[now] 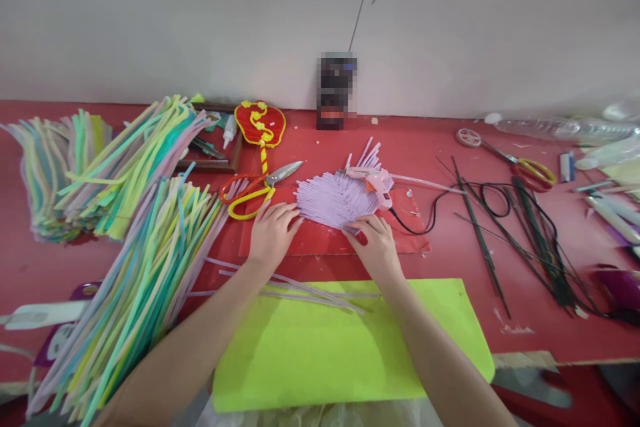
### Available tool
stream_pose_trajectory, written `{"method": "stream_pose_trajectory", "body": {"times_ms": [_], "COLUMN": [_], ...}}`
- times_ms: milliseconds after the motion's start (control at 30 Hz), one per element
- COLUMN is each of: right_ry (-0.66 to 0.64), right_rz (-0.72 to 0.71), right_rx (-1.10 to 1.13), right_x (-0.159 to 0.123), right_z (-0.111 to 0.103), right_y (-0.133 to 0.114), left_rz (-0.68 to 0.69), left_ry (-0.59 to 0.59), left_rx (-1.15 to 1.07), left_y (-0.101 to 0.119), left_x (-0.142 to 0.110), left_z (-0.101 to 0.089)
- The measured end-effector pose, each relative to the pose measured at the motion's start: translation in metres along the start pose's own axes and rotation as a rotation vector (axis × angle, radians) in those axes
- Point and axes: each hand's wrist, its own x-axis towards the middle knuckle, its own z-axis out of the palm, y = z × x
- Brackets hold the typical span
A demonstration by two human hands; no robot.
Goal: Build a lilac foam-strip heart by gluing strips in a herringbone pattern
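Note:
A leaf-shaped piece made of many lilac pipe cleaners (325, 199) lies at the middle of the table, with loose ends fanning out at its top. My left hand (273, 232) pinches its left corner between thumb and fingers. At the lower right edge, my right hand (376, 243) grips it with bent fingers. A pink hot glue gun (381, 191) rests across the upper right of the piece, nozzle pointing left. Close beyond my left hand lie open scissors (271, 180) with red and yellow handles. Several loose lilac pipe cleaners (320, 295) lie below my wrists.
Bundles of coloured pipe cleaners (150, 280) cover the left side. A lime-green sheet (320, 353) spans the front edge. On the right are dark green stems (540, 247), other scissors (533, 172) and the glue gun's black cord (417, 232). A red-and-yellow ornament (275, 121) sits behind.

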Motion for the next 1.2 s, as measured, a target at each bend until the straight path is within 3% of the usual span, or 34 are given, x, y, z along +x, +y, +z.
{"method": "stream_pose_trajectory", "body": {"times_ms": [600,733,933,1067,1200], "right_ry": [0.008,0.074,0.241,0.109,0.048], "right_rz": [-0.031,-0.039,0.216,0.359,0.4], "right_rx": [-0.023,-0.03,-0.308,-0.39,-0.374], "right_x": [-0.001,0.006,0.033,0.041,0.042], "right_z": [0.001,-0.007,-0.03,-0.025,-0.015], "right_y": [-0.002,0.0,0.029,0.042,0.044], "left_rz": [-0.007,-0.02,-0.017,-0.009,0.007], "left_ry": [0.031,0.025,0.046,0.045,0.051], "left_rx": [0.037,0.032,0.033,0.036,0.047], "left_y": [0.002,0.002,0.002,0.002,0.0], "left_x": [0.002,0.002,0.002,0.002,0.002], "left_z": [0.002,0.002,0.003,0.003,0.004]}}
